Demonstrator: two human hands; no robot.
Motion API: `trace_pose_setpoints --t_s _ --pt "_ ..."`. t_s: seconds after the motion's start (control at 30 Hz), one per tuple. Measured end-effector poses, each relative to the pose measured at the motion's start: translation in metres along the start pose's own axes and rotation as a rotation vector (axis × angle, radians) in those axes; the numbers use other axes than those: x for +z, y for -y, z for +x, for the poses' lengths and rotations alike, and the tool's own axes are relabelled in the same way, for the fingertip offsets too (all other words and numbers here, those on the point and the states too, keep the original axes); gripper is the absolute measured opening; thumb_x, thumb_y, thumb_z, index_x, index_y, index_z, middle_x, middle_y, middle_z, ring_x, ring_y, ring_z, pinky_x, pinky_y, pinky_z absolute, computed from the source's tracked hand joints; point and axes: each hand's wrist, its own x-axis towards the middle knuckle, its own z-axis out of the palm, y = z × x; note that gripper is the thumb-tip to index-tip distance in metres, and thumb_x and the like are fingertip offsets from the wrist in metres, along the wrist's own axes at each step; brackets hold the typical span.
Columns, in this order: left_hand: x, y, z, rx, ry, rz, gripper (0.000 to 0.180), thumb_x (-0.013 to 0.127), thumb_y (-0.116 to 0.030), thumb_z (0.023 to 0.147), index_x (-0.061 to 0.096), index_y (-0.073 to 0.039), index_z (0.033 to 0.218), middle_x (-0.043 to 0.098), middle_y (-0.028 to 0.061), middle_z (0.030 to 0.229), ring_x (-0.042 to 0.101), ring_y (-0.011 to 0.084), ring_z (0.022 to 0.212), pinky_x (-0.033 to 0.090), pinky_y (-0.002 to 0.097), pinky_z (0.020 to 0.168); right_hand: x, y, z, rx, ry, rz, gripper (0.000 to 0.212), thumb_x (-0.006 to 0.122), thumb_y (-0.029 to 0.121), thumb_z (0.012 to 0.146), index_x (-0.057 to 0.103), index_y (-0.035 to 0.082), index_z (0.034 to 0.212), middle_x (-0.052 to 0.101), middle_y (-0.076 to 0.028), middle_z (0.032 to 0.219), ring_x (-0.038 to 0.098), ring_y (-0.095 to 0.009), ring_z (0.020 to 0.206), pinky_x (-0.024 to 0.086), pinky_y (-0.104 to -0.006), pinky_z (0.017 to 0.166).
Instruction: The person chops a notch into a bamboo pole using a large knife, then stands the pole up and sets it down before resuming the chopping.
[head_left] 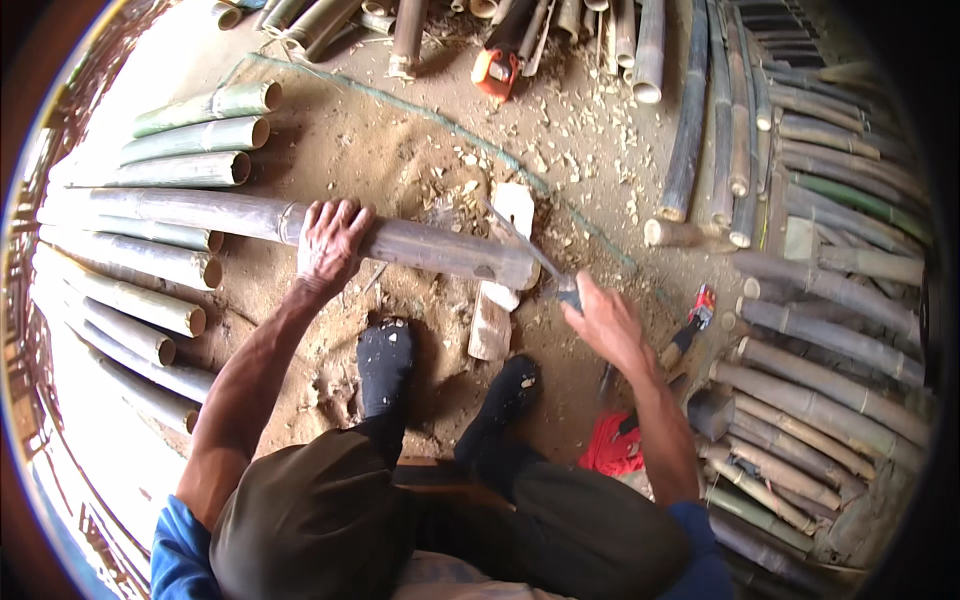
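While the grip of the left hand [332,240] is wrapped over a long, round, grey-brown bamboo pole [430,246], the right hand [608,322] clasps a dark-handled tool with a thin metal blade [525,240], slanting by the pole's cut end; contact is unclear. That end lies across a pale, flat wooden block [489,332] on the brown earth floor [330,125]. Beyond, green-grey bamboo lengths [200,135] lie at left, weathered bamboo poles [800,402] at right.

Daylight glares from your left, bleaching bamboo poles [130,253] there; your view bends and darkens at its rim.
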Motion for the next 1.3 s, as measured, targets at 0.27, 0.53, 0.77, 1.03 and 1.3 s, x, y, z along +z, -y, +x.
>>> trace_pose_setpoints --t_s 0.27,0.53,0.77,1.03,1.3 --pt "-0.038 0.023 0.059 -0.069 0.746 -0.184 0.064 0.094 -0.020 0.054 0.070 -0.014 0.113 0.072 0.0039 0.100 0.067 0.0213 0.097 0.051 0.0434 0.099 0.006 0.021 -0.009 -0.255 -0.497 0.413 0.027 0.073 0.015 0.098 0.055 0.001 0.110 0.072 -0.019 0.076 0.074 -0.031 0.062 0.057 -0.0415 0.052" --pt "-0.022 0.015 0.015 -0.037 0.216 -0.189 0.023 0.076 -0.011 0.080 0.063 -0.008 0.098 0.068 0.0121 0.095 0.067 0.0332 0.095 0.047 0.0480 0.089 -0.040 0.051 -0.013 -0.039 -0.160 0.220 0.032 0.069 0.031 0.103 0.053 0.004 0.108 0.074 -0.022 0.084 0.074 -0.040 0.068 0.058 -0.0487 0.060" --pt "-0.007 0.012 0.015 -0.008 0.121 -0.190 0.023 0.071 -0.010 0.075 0.063 -0.010 0.096 0.068 0.0108 0.091 0.068 0.0303 0.091 0.050 0.0457 0.087 0.038 -0.004 -0.001 0.050 -0.046 0.017 0.033 0.067 0.024 0.100 0.054 -0.002 0.116 0.074 -0.024 0.086 0.074 -0.042 0.074 0.059 -0.0501 0.063" --pt "-0.033 -0.003 0.005 -0.037 0.191 -0.105 0.058 0.084 -0.018 0.073 0.062 -0.010 0.126 0.062 0.0155 0.126 0.060 0.0343 0.121 0.050 0.0488 0.102 -0.013 0.043 -0.019 0.208 -0.269 0.410 0.036 0.067 0.032 0.102 0.055 0.002 0.118 0.072 -0.026 0.088 0.069 -0.050 0.082 0.052 -0.0556 0.070" --pt "-0.065 -0.116 -0.045 -0.153 0.489 -0.826 0.053 0.071 -0.023 0.086 0.059 -0.008 0.136 0.067 0.0201 0.122 0.065 0.0403 0.115 0.053 0.0518 0.099 0.117 -0.016 -0.015 0.397 -0.295 0.188 0.051 0.071 0.027 0.098 0.050 0.000 0.136 0.064 -0.029 0.115 0.065 -0.048 0.104 0.049 -0.0564 0.085"
